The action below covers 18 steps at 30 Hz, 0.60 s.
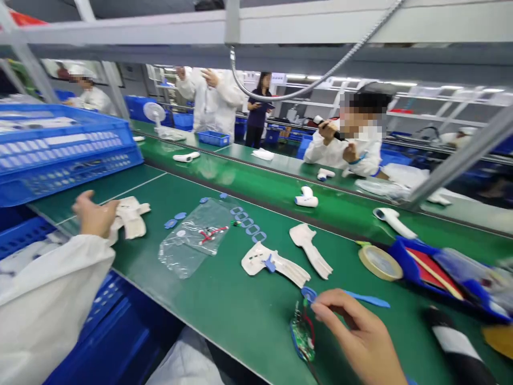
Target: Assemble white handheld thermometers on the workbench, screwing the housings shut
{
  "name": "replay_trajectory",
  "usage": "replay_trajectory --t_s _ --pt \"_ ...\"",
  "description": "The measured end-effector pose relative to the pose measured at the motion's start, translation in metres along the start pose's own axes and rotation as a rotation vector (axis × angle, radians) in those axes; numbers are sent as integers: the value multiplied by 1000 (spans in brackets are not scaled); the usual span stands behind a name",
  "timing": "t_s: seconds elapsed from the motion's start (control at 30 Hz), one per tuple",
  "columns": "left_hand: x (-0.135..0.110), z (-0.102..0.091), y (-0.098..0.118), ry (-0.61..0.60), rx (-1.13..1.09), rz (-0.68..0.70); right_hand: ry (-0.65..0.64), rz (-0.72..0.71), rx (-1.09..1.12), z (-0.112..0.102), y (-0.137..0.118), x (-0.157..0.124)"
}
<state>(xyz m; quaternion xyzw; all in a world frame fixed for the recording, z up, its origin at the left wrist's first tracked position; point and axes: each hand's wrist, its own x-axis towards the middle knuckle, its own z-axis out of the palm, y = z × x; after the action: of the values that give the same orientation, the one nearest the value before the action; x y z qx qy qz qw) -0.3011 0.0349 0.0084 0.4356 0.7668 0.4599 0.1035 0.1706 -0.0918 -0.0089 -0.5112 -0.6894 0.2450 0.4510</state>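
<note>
My left hand (pixel 95 215) is at the left of the green bench, fingers apart, beside a small pile of white plastic housing halves (pixel 131 218); whether it touches them I cannot tell. Between thumb and fingertips, my right hand (pixel 356 326) pinches a small blue round part (pixel 308 294). Just below it is a green circuit board (pixel 301 334) with red and black wires. Two white housing halves (pixel 310 250) lie beyond that hand, and a small blue piece (pixel 270 263) sits on the nearer one. Clear plastic bags (pixel 186 251) with red-wired parts lie mid-bench.
Blue crates (pixel 72 155) stand at the left. A row of blue rings (pixel 248 224), a tape roll (pixel 380 262), a blue stick (pixel 368 299), a blue tray (pixel 433 272) and a black-and-white tool (pixel 457 342) lie about. Beyond runs a green conveyor (pixel 248 184) with white gun-shaped devices; co-workers are behind it.
</note>
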Motion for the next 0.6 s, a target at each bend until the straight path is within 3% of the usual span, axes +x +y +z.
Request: replay_trajectory --t_s 0.07,0.1,0.17,0.2,0.33,0.47,0.6 --pt "-8 7 7 265 93 99 13 112 49 0 0 0" --pt "-14 12 14 312 100 180 23 167 83 0 0 1" --pt "-36 26 34 27 0 315 39 264 162 0 1 2" --pt "-51 35 47 -180 -55 345 44 301 206 0 1 3" --pt "-121 77 97 -766 -11 426 52 377 342 -1 4 7" --pt "-160 121 118 -1045 46 539 46 375 359 -6 5 12" --pt "-157 150 121 -1151 68 539 4 393 371 -12 6 20"
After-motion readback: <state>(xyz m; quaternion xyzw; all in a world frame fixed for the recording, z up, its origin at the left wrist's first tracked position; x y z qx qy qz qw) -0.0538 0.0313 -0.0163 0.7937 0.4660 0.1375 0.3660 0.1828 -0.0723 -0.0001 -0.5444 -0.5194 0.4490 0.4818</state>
